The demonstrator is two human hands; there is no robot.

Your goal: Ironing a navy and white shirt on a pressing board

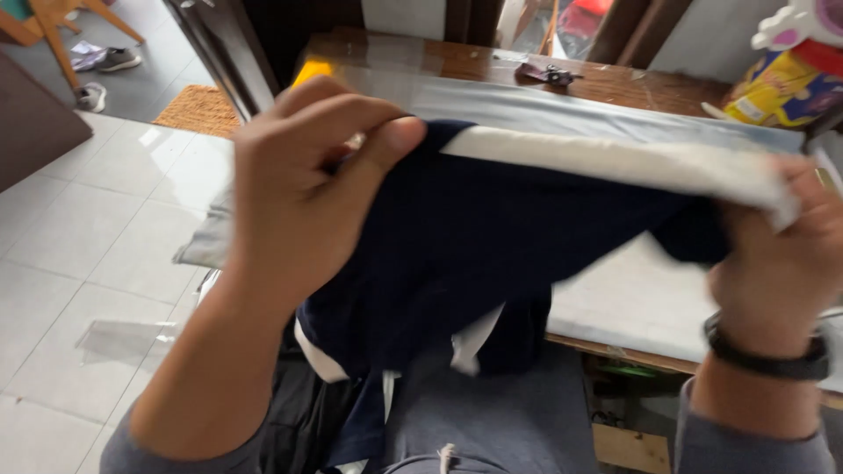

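We see a long table with a light grey cover (pixel 615 114) in front of us. Behind it is a brown wooden top (pixel 632 83), and a small dark thing (pixel 546 74) lies on it; we cannot tell what it is. A yellow bag (pixel 777 88) sits at the far right, with a white and pink toy (pixel 803 22) just above it. On the white tile floor (pixel 79 254) to the left lie a brown doormat (pixel 200 110) and grey shoes (pixel 105 61) near wooden chair legs (pixel 61 35).
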